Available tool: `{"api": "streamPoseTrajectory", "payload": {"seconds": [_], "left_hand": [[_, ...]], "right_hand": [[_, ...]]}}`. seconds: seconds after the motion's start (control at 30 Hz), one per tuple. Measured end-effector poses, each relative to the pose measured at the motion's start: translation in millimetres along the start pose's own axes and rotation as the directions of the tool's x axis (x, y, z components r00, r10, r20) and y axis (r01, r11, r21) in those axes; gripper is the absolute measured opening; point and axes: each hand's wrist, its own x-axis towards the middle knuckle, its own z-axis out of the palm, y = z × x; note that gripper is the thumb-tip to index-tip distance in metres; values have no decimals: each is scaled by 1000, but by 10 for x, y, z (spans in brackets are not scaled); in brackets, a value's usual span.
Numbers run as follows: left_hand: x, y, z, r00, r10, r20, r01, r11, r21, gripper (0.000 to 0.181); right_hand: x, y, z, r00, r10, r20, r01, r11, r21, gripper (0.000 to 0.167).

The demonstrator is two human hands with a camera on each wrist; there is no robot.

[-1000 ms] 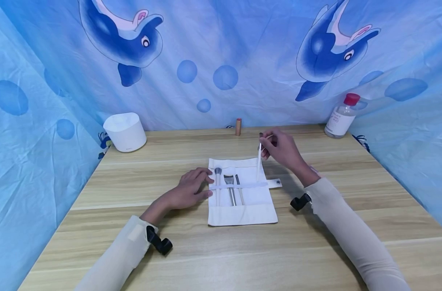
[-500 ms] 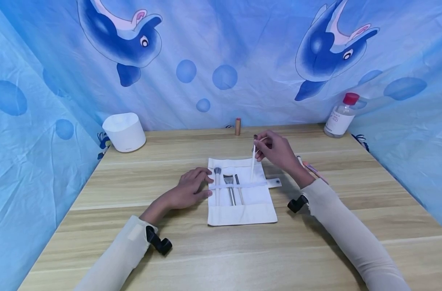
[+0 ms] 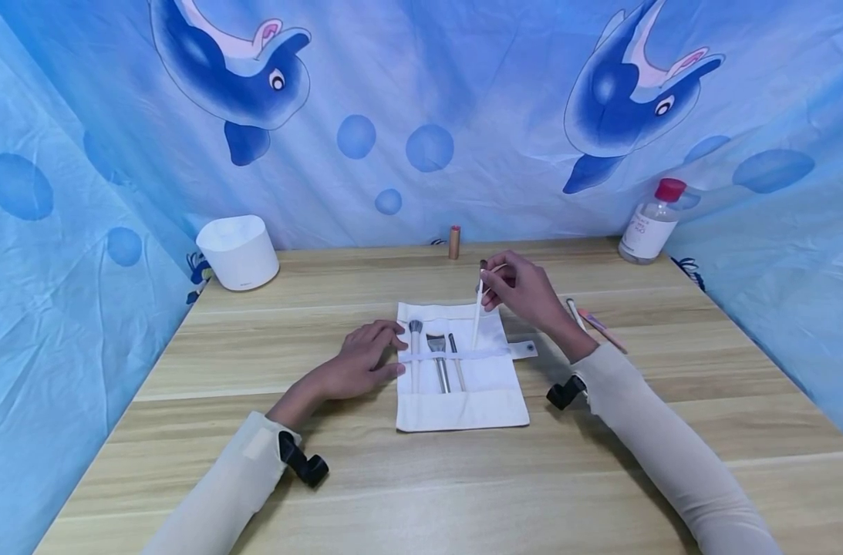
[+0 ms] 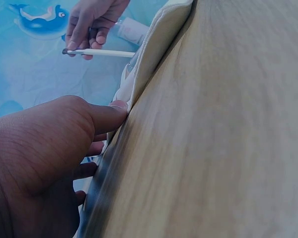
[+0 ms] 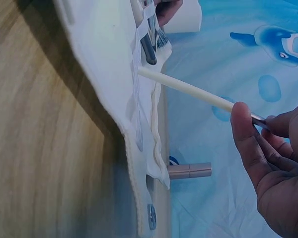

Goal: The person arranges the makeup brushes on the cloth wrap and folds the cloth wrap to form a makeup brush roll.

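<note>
"Progress?"
"Three brushes (image 3: 444, 376) under the strap (image 3: 487, 353); right hand (image 3: 524, 291) pinches a fourth brush (image 3: 477, 312) over the pouch (image 3: 493, 412), seemingly untucked (two slim tools (image 3: 605, 331) lie outside)."
"Left hand (image 3: 362, 357)?"
"Fingers (image 3: 393, 327) relaxed, touching the pouch's edge."

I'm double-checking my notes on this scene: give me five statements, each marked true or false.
The right hand pinches a slim white-handled brush. True.
The left hand grips a brush. False: it touches the edge of the white fabric roll.
The copper-coloured cylindrical tube lies on its side. False: it stands upright.
The clear red-capped bottle stands near the back edge of the wooden table. True.
The flat silver-handled brush passes under the roll's white band. True.
</note>
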Motion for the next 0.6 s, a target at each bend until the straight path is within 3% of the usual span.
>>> {"api": "streamPoseTrajectory", "payload": {"seconds": [0.6], "left_hand": [[-2,-16,9,1000,4,-3,-4,1000,1,31]], "right_hand": [[-20,5,81,992,71,103,-73,997,12,26]]}}
